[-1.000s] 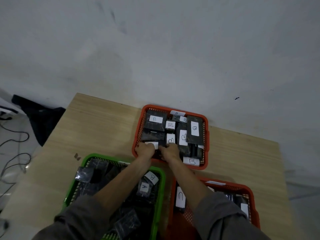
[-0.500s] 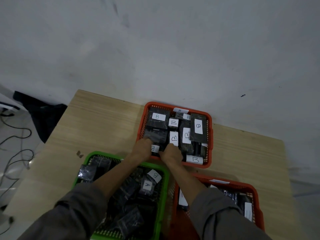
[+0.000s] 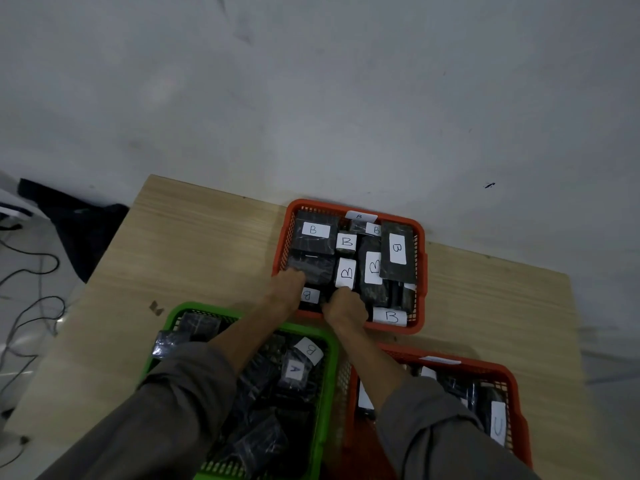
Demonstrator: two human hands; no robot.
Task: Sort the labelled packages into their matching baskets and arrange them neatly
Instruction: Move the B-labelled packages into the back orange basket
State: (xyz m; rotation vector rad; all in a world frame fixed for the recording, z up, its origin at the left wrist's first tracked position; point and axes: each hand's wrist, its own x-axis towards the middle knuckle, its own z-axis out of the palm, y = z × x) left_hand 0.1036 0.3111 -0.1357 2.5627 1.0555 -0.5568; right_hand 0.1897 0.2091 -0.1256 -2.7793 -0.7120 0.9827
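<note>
The far orange basket (image 3: 420, 271) holds several black wrapped packages with white B labels, lying mostly flat in rows. Both my hands reach into its near left corner. A small B-labelled package (image 3: 309, 295) sits between them. My left hand (image 3: 287, 285) curls over it from the left, fingertips against a dark package (image 3: 313, 268) behind. My right hand (image 3: 344, 304) grips it from the right, knuckles up and fingers hidden. The green basket (image 3: 330, 368) under my arms holds mixed black packages, one labelled A (image 3: 294, 370) and one labelled B (image 3: 310, 349).
A second orange basket (image 3: 512, 379) at the near right holds packages, one labelled C (image 3: 497, 424). All three baskets stand on a wooden table (image 3: 194, 244) against a grey wall. Cables and a dark cloth lie on the floor to the left.
Both hands shifted slightly within the far basket's near left corner. The small package's B label now shows between them, where they covered it a second ago. The camera tilted a little.
</note>
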